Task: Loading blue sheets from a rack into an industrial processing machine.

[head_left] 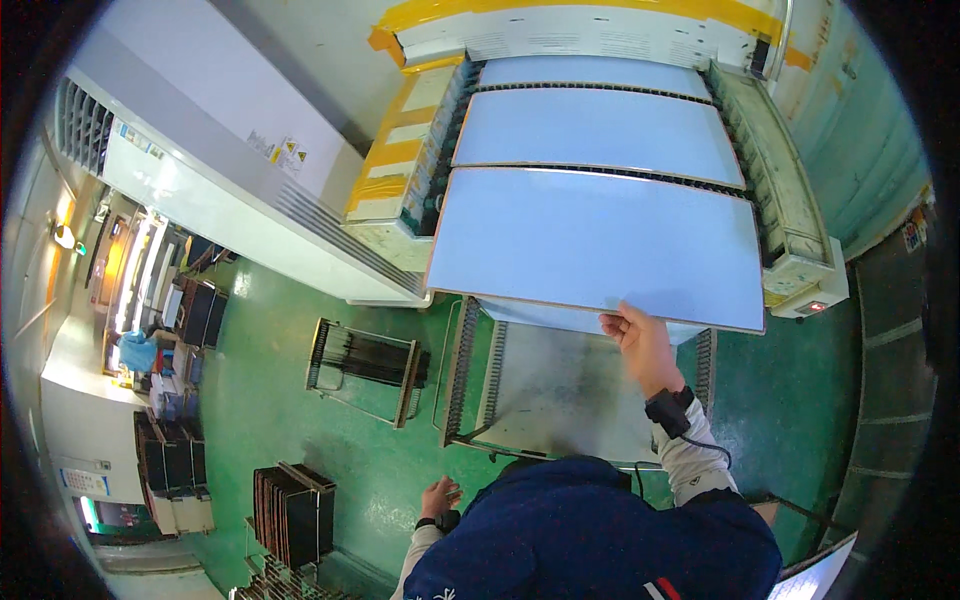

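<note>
My right hand (645,345) pinches the near edge of a large pale-blue rectangular panel (595,240) with a thin copper-coloured rim. Most of this panel lies over the near end of a roller conveyor (790,190), and its near edge juts out past it. Farther along the rollers lie a second blue panel (600,127) and a third panel (590,72). Down by my left side hangs my left hand (440,497), holding nothing, its fingers loosely bent and apart. Each wrist wears a black band.
Before me stands a slotted metal rack (570,390), with part of another panel behind its far side. Smaller racks (365,362) and a rack of dark boards (292,512) stand on the green floor at left. A tall white cabinet (250,170) flanks the conveyor.
</note>
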A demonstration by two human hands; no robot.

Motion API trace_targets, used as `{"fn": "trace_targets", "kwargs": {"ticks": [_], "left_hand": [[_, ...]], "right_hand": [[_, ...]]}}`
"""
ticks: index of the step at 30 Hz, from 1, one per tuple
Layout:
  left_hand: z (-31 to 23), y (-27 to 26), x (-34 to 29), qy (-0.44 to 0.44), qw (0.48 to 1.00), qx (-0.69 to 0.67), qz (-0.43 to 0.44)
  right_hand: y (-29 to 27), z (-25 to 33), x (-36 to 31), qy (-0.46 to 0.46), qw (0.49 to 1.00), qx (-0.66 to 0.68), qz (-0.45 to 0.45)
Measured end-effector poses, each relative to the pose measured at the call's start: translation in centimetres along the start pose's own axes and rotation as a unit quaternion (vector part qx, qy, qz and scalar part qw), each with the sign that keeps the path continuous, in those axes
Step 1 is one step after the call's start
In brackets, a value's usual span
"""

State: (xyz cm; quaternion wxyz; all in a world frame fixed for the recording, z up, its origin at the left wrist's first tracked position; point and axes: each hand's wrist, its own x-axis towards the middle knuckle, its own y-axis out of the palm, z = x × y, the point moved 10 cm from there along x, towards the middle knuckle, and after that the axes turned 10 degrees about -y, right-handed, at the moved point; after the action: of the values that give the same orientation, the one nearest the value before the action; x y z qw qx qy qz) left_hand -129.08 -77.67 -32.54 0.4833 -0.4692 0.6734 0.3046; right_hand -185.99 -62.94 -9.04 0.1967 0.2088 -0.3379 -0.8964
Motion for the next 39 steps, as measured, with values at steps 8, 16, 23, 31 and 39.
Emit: {"fn": "trace_targets", "kwargs": {"ticks": [8,16,23,31,39], "left_hand": [[0.2,0.0,-0.2,-0.002,1.000,0.001,-0.001],[0.2,0.0,-0.3,-0.009,1.000,-0.005,0.000],[0.1,0.0,-0.9,-0.001,1.000,-0.005,-0.013],[0.7,-0.1,-0.7,-0.007,1.000,-0.017,0.006],[0.9,-0.2,-0.7,-0.004,1.000,-0.013,-0.003]], "right_hand": [[0.6,1.3,1.6,-0.009,1.000,0.009,-0.004],[0.5,1.6,3.4,-0.009,1.000,0.018,0.004],[0.5,1.3,4.6,0.001,1.000,0.014,0.011],[0.4,1.2,5.7,0.010,1.000,-0.010,-0.001],[0.6,1.2,6.9,0.049,0.998,-0.040,0.021]]}}
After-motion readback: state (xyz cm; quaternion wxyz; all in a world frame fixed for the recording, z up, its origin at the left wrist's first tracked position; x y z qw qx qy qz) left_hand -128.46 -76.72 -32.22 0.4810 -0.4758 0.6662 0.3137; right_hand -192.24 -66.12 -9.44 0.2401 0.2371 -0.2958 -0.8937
